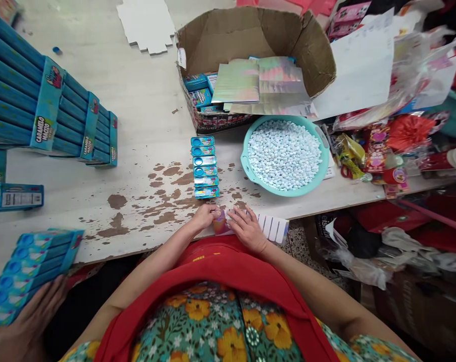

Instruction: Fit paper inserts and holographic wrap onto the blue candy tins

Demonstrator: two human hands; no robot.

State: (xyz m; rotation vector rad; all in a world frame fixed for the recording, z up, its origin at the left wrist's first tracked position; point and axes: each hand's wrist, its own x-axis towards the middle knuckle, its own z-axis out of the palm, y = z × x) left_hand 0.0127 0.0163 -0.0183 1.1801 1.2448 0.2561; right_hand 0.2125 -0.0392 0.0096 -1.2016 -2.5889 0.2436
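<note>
A label sheet [275,229] with a row of white rectangles lies at the table's front edge, against the red apron. My right hand [247,229] rests flat across its middle, fingers stretched out. At the sheet's left end, my left hand [205,216] is closed, thumb and fingertips pinched at its corner; the exact grip is partly hidden. Just beyond my left hand stands a column of several small blue candy tins [205,171], side by side. To their right is a turquoise basin [246,163] full of pale blue candies [284,156].
A cardboard box [250,30] behind the basin holds shiny sheets [266,83] and blue tins. Stacked blue display boxes [43,105] fill the left. A co-worker's hand [31,311] holds a blue pack [35,271] at lower left. Bags and wrapped items [386,136] clutter the right.
</note>
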